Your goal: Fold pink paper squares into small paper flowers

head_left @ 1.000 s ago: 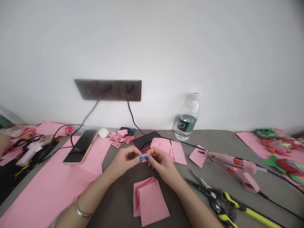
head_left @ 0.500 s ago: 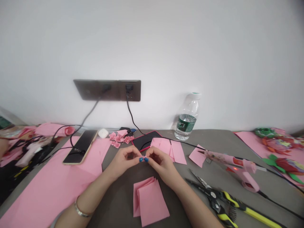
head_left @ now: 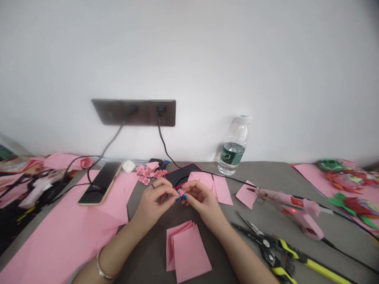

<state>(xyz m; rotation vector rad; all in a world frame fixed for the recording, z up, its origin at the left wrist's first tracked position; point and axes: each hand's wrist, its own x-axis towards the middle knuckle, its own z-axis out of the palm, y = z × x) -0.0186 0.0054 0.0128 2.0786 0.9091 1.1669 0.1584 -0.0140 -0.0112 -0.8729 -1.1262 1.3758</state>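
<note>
A small pink paper flower [head_left: 180, 192] is pinched between the fingertips of both hands over the middle of the table. My left hand [head_left: 155, 201] closes on it from one side, a dark ring on one finger. My right hand [head_left: 203, 199] grips it from the other, with blue nails showing. Part of the flower is hidden by the fingers. Below the hands lies a stack of folded pink paper pieces [head_left: 191, 252]. Beyond my left hand sits a cluster of pink paper roses [head_left: 145, 173].
A pink glue gun [head_left: 296, 209] with a lit red light lies right, above black-and-yellow scissors [head_left: 266, 244]. A water bottle [head_left: 233, 148] stands by the wall. A phone [head_left: 102, 183] rests on pink sheets [head_left: 68, 232]. Black cords [head_left: 207, 171] cross the table; finished-looking paper flowers [head_left: 359, 205] lie far right.
Both hands have turned slightly, so more of the pink paper flower shows above the fingertips. My left wrist has shifted a little to the right. Items on the table stay put.
</note>
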